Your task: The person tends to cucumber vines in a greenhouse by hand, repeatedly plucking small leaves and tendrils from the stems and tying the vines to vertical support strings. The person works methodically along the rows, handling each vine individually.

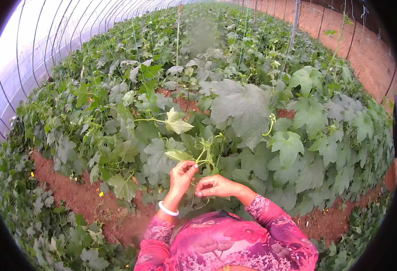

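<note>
My left hand (pixel 182 178), with a white bangle (pixel 168 209) on its wrist, pinches a pale green vine shoot (pixel 202 155) between thumb and forefinger. The shoot points up and away from me, with a young leaf (pixel 178 155) beside the fingertips. Just right of it and lower, my right hand (pixel 220 186) is held with fingers curled and thumb near the forefinger. Thin tendrils hang close to those fingertips; whether they grip one is too small to tell. Beyond both hands spreads a broad dark vine leaf (pixel 242 108).
Dense leafy vines fill the greenhouse bed ahead. Green support strings (pixel 244 40) and a metal post (pixel 292 34) rise among them. A strip of reddish soil (pixel 69 193) runs at left, with more plants (pixel 66 237) behind it. Curved ribs (pixel 34 44) carry the plastic wall.
</note>
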Available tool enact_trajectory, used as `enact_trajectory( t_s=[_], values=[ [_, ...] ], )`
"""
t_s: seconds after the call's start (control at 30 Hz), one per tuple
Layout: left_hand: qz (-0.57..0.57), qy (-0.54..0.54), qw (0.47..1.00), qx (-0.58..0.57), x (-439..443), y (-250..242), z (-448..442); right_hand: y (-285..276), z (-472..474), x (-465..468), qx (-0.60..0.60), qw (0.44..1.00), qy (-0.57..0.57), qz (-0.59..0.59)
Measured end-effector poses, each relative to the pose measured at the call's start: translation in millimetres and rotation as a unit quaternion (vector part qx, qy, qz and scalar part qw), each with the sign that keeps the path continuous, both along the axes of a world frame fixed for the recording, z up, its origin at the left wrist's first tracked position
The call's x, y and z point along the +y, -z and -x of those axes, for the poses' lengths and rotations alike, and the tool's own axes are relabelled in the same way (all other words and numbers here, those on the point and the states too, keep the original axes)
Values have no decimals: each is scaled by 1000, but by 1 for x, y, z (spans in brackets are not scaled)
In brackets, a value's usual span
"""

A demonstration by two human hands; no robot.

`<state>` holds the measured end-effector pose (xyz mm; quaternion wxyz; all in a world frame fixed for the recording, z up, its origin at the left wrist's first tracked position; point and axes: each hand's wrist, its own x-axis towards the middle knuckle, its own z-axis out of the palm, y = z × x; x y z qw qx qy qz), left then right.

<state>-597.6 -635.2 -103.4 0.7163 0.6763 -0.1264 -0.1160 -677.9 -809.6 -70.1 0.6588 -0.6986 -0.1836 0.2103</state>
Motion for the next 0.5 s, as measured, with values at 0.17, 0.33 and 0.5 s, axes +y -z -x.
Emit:
enact_trajectory(
  t_s=[0.17,0.33,0.5],
  values=[
    [-88,86,956,-267,-3,-14,18,63,-17,-12,3,989,150,-4],
    [-106,87,954,-265,0,-7,18,71,-20,-27,-73,945,319,-24],
    [91,74,992,44,-11,4,14,75,-36,-26,-21,929,288,-229]
  ],
)
